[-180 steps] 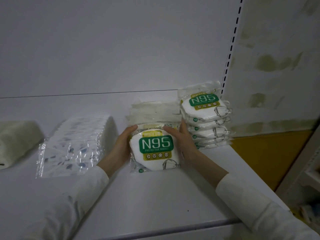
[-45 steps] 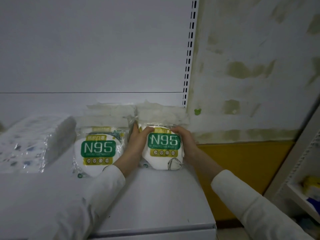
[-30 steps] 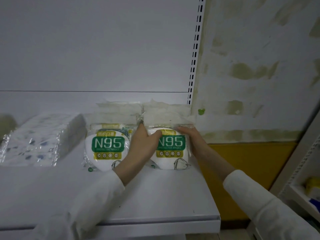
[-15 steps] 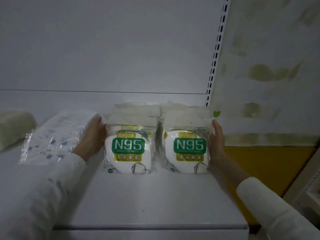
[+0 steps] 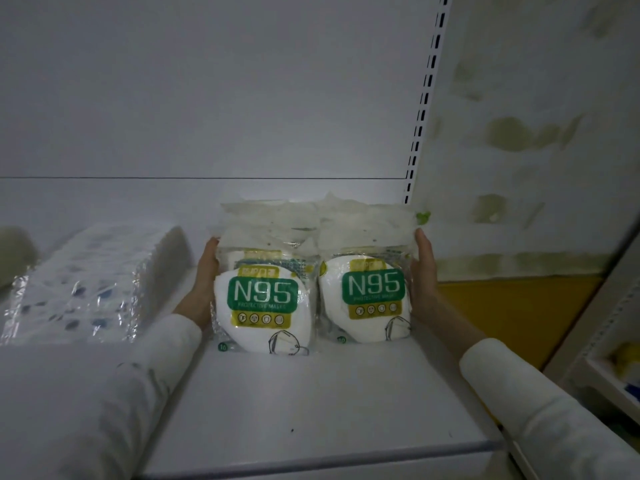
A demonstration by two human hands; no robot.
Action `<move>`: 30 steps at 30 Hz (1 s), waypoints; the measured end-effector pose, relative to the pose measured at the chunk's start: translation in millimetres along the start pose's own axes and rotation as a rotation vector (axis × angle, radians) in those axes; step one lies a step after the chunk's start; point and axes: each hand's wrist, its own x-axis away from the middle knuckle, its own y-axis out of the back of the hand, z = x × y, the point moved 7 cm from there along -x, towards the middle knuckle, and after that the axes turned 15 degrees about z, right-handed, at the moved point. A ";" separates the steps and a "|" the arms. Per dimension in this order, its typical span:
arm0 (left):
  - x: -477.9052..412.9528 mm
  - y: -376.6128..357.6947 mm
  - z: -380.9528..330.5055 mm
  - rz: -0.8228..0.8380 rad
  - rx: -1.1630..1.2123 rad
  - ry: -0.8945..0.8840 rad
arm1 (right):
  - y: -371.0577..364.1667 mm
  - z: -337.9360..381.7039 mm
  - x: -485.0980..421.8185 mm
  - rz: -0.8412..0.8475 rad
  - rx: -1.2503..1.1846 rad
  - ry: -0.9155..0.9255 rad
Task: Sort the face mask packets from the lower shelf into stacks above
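Observation:
Two stacks of N95 mask packets stand side by side on the white shelf [image 5: 311,410]. The left stack [image 5: 263,299] and the right stack [image 5: 370,292] touch each other, green labels facing me. My left hand [image 5: 204,282] lies flat against the outer left side of the left stack, fingers straight. My right hand [image 5: 424,275] presses flat against the outer right side of the right stack. Neither hand curls round a packet.
A pile of clear packets with blue-patterned masks [image 5: 93,282] lies on the shelf to the left. A pale bundle [image 5: 14,251] sits at the far left edge. The slotted shelf upright [image 5: 424,98] rises behind the right stack. A lower shelf [image 5: 620,368] shows at the right.
Both hands left the right stack's sides and now flank the two stacks from outside. The stacks have been pushed together, and the view has shifted slightly.

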 end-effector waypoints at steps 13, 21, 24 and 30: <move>37.3 12.2 -17.0 0.001 -0.089 -0.133 | -8.5 16.6 27.0 0.131 0.299 0.055; 75.3 -26.7 -10.6 0.035 -0.873 -0.251 | -4.3 -6.4 36.8 0.147 0.748 -0.027; 68.7 -29.5 -2.1 0.001 -0.902 -0.289 | -4.6 -8.0 32.5 0.093 0.754 -0.029; 63.2 -32.5 -3.7 -0.034 -0.888 -0.298 | -7.6 -6.5 28.9 0.056 0.742 -0.003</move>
